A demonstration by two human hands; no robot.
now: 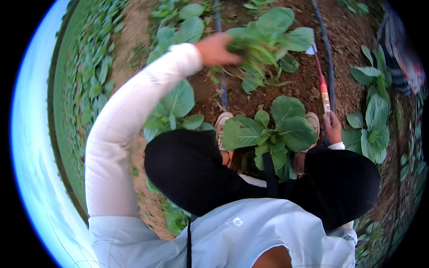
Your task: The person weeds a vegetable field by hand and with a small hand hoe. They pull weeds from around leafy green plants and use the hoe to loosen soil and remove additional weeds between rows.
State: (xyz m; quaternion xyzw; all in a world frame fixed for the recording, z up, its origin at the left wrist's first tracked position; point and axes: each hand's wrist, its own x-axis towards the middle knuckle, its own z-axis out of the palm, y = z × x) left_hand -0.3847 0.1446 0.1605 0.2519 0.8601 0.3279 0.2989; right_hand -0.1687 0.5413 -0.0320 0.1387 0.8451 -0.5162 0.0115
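We see the left hand [220, 50], blurred, fingers partly hidden, closed around a tuft of green weeds [251, 57]. Tuft sticks out to the right of that hand, in front of a broad-leaved plant [275, 27], overlapping its leaves. Right hand [332, 127] wraps the lower end of a red-and-yellow handled tool [325, 93]; tool runs up and away from the hand, thin shaft, pale tip near the plant's leaves, just beside a dark hose [328, 49]. We see soil [304, 73] below.
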